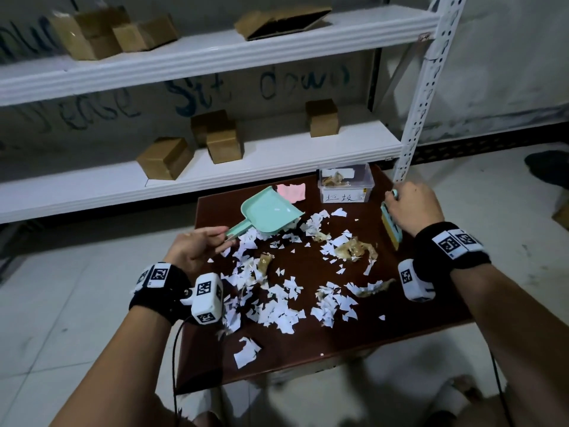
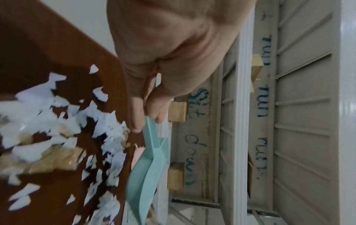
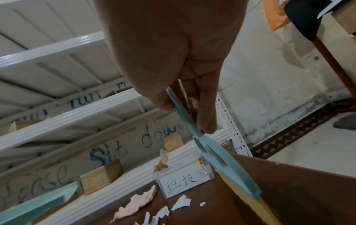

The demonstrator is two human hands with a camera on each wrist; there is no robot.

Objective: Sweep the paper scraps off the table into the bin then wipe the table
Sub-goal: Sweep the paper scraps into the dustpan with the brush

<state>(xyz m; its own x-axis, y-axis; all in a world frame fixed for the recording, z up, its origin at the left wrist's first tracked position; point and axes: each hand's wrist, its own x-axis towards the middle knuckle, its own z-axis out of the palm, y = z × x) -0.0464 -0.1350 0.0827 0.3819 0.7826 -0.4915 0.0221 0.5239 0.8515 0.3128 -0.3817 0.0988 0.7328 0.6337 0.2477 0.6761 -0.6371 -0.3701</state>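
Dark brown table (image 1: 431, 291) carries white paper scraps (image 1: 277, 294) spread over its middle. Your left hand (image 1: 197, 245) grips the handle of the mint dustpan (image 1: 271, 212) near the left edge. Your right hand (image 1: 412, 204) grasps the brush (image 1: 391, 228) at the right edge. The clear bin (image 1: 346, 184) stands at the far edge.

Brush (image 1: 391, 224) handle mostly hidden under the right hand (image 1: 414, 208); dustpan (image 2: 146, 179) mouth cut off at the frame's bottom

Scraps (image 1: 277, 291) on table (image 1: 431, 303), before bin (image 1: 346, 184)
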